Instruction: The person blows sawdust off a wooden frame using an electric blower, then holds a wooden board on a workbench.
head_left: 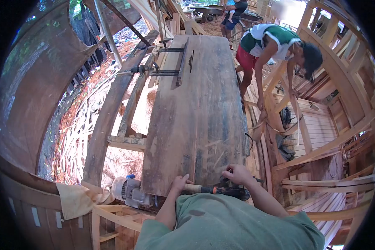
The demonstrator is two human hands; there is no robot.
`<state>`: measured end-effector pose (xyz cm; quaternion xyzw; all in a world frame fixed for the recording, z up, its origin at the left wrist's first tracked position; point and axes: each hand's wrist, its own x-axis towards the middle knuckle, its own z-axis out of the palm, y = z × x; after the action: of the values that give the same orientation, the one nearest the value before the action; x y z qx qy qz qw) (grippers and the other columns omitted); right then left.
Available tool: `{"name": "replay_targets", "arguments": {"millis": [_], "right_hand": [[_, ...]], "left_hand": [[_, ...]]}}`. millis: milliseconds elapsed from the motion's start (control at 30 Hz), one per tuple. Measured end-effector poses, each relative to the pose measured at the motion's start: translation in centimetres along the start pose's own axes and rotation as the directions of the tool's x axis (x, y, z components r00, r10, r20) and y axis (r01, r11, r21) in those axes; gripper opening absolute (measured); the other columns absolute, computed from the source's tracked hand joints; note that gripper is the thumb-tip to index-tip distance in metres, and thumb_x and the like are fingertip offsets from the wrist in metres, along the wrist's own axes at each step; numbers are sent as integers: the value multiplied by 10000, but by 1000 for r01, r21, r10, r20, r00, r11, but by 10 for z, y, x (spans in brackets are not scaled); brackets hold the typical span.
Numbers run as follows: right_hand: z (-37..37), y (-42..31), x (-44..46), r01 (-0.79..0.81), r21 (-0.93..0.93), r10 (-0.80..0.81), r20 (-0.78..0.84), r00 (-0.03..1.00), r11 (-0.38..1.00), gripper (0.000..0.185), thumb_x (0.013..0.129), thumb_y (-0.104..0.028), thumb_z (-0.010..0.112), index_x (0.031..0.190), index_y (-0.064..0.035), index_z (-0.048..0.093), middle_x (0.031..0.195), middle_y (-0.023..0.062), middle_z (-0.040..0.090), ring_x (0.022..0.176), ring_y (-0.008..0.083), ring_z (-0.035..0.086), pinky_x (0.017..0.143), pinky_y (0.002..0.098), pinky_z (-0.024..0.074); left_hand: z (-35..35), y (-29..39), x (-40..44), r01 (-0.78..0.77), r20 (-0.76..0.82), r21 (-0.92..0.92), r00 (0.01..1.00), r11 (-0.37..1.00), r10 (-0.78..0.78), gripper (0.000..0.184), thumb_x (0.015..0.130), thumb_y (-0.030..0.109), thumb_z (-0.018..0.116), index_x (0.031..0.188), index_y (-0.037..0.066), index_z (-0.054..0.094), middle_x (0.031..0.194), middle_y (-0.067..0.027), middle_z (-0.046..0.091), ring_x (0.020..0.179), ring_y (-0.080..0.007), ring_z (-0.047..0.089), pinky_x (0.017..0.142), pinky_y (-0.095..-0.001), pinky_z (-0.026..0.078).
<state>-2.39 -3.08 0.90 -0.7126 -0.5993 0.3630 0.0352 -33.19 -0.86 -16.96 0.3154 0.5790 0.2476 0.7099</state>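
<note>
At the near edge of a long wooden saw table (175, 137), my left hand (179, 183) is closed, with its thumb pointing forward and its other fingers partly hidden. Beside it lies the pale end of a dark, tube-shaped tool (231, 192) with an orange band, between the tabletop and my body. My right hand (236, 173) is above the tool's dark end, fingers bent and closed. What either hand grips, if anything, is too small to make out. A toothed saw blade (191, 61) rises through the far part of the tabletop, next to a dark fence bar (182, 62).
An electric motor (133, 192) sits under the near left corner, beside a hanging cloth (77, 199). A co-worker (271, 43) bends over wooden framing (306, 125) on the right, holding a curved strip. Another person (233, 16) stands at the back. Sawdust and offcuts cover the left ground.
</note>
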Motion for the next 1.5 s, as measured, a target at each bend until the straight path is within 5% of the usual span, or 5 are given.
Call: {"name": "replay_targets", "arguments": {"millis": [633,1000,1200,1367,1500], "right_hand": [[3,6,7,62,-21,-63,-7,998,998,434,837,-458,638,1013,-67,705,914,146,715,868,325,685,769,411,527],[0,16,-1,65,3,-64,-124,990,998,507,831,-527,612,998,-57,705,931,176,711,906,346,679,807,427,526],[-2,44,6,178,449,-88,-214,973,876,452,904,-469,580,1034,-49,687,951,167,702,903,341,662,806,424,507],[-16,38,-25,-119,66,123,-64,990,991,507,917,-522,535,1124,-82,678,1040,174,695,954,370,654,833,450,505],[-3,36,-46,31,41,-30,-42,999,999,555,862,-556,588,1145,-84,662,1032,185,692,952,372,655,833,456,509]], "left_hand": [[3,6,2,2,10,-22,1000,1000,-2,438,962,315,565,1033,-114,512,846,-213,709,682,-280,687,594,-402,556],[-3,5,-14,426,556,-221,794,877,-246,610,1017,455,371,1191,-80,604,1140,-203,660,1010,-310,653,909,-405,523],[-8,-9,-4,355,412,-219,878,909,-244,618,1016,455,370,1171,-92,612,1097,-197,674,985,-318,660,908,-411,520],[-7,-2,3,347,403,-135,875,928,-268,626,1005,456,399,1147,-114,616,1081,-217,675,931,-324,675,867,-405,536],[-21,-12,35,393,429,60,820,918,-379,543,983,469,467,1029,-39,655,944,-157,691,778,-275,674,730,-384,558]]}}
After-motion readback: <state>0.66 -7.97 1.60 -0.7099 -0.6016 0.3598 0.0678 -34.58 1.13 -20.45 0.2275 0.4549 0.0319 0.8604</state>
